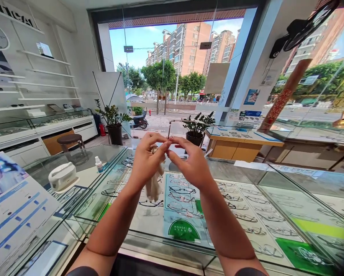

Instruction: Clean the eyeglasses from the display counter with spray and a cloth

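Above the glass display counter you've got a thin pair of glasses raised; left hand pinches them with the cloth bunched in; right hand pinches the frame too; wiping looks mid-way, nothing set down yet.

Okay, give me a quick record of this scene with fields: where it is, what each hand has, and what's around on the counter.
place: optical shop, glass display counter facing a street window
left hand: holds a pale cloth, fingertips at the eyeglass frame
right hand: pinches the thin frame near its hinge
frame position: raised above the counter, at window height
under glass: rows of spectacles on trays
counter left: white device, small dropper bottle, brochure
behind: potted plants, stool
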{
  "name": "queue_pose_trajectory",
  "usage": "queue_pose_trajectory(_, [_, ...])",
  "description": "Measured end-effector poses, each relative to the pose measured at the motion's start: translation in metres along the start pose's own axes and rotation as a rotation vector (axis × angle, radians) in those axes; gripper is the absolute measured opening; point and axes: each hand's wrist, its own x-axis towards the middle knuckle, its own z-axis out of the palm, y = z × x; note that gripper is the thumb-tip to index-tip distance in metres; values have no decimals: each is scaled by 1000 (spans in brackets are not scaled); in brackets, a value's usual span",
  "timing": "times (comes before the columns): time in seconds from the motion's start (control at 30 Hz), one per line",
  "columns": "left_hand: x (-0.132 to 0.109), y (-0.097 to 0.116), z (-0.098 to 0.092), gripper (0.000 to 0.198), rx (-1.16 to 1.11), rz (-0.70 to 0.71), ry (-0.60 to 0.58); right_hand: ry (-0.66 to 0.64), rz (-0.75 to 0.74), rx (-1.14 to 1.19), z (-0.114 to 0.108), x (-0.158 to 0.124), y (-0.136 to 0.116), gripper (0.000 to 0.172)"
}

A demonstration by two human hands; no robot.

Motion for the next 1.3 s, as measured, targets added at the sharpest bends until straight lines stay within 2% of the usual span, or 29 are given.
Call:
queue_pose_trajectory(0.13, [-17, 2, -20, 18, -26, -149, -9, -64, -31, -23, 17, -5, -13, 35])
queue_pose_trajectory(0.27, [-30, 1, -37, 20, 13, -233, -12, -103, 69, 146, 37, -13, -17, 32])
queue_pose_trajectory(0.37, [-47, -3, -44, 28, 55, -305, -11, -46, 144, 182, 40, -22, -10, 33])
queue_pose_trajectory(0.43, [-64, -11, -45, 34, 87, -317, 51, 21, 175, 164, 37, -30, -2, 34])
queue_pose_trajectory(0.5, [-86, -24, -43, 27, 140, -282, 99, 66, 219, 177, 34, -38, 7, 34])
queue_pose_trajectory(0.53, [-98, -32, -41, 23, 170, -267, 85, 78, 242, 191, 33, -42, 12, 34])
queue_pose_trajectory(0.63, [-132, -56, -32, 20, 258, -308, -99, 83, 292, 203, 35, -54, 23, 34])
queue_pose_trajectory(0.7, [-150, -69, -26, 25, 344, -350, -320, 77, 309, 199, 40, -60, 28, 33])
queue_pose_trajectory(0.77, [-163, -77, -24, 29, 418, -334, -546, 71, 323, 200, 44, -65, 33, 32])
queue_pose_trajectory(0.87, [-174, -78, -28, 27, 499, -223, -797, 78, 341, 219, 49, -72, 40, 33])
queue_pose_trajectory(0.97, [-180, -69, -36, 31, 567, -139, -909, 100, 348, 244, 53, -76, 48, 34])
queue_pose_trajectory(1.1, [-184, -49, -47, 30, 534, -131, -916, 171, 326, 231, 61, -78, 62, 31])
queue_pose_trajectory(1.2, [-176, -47, -60, 28, 433, -140, -903, 270, 284, 197, 71, -78, 76, 30])
queue_pose_trajectory(1.27, [-161, -60, -76, 25, 434, -181, -748, 321, 280, 181, 75, -79, 84, 31])
queue_pose_trajectory(1.3, [-150, -71, -87, 22, 472, -226, -568, 336, 284, 175, 77, -80, 87, 31])
